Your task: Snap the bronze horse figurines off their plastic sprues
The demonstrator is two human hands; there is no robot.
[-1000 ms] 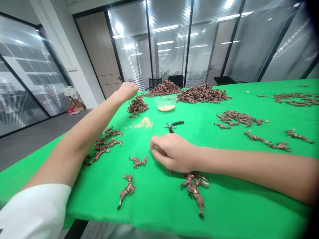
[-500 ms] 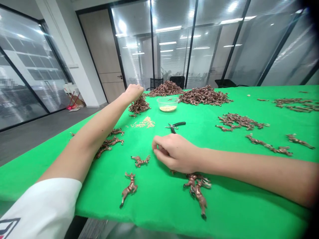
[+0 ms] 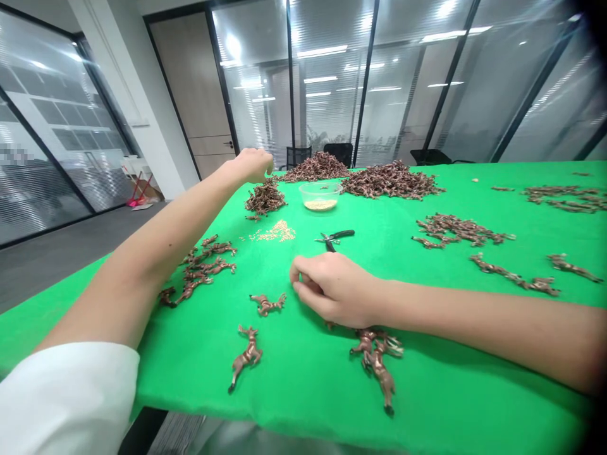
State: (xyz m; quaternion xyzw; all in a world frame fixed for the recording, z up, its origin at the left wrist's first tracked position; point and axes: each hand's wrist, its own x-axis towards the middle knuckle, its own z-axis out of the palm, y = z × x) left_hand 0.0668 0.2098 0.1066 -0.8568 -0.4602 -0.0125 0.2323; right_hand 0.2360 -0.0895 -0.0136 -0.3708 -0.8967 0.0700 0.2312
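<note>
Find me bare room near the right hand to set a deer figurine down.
Green cloth is bare below the right hand, between the lone deer figurine and the pair, and right of the pliers. It's crowded at the far heaps.

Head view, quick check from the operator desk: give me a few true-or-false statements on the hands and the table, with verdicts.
1. The left hand is raised beside a small heap of copper-coloured deer figures. True.
2. The right hand grips the black-handled pliers. False: its fingers are curled above the green cloth, apart from the pliers, which lie on the cloth farther away.
3. The clear bowl is empty. False: it holds pale granules.
4. A large heap of deer figures lies beyond the bowl, to its right. True.
</note>
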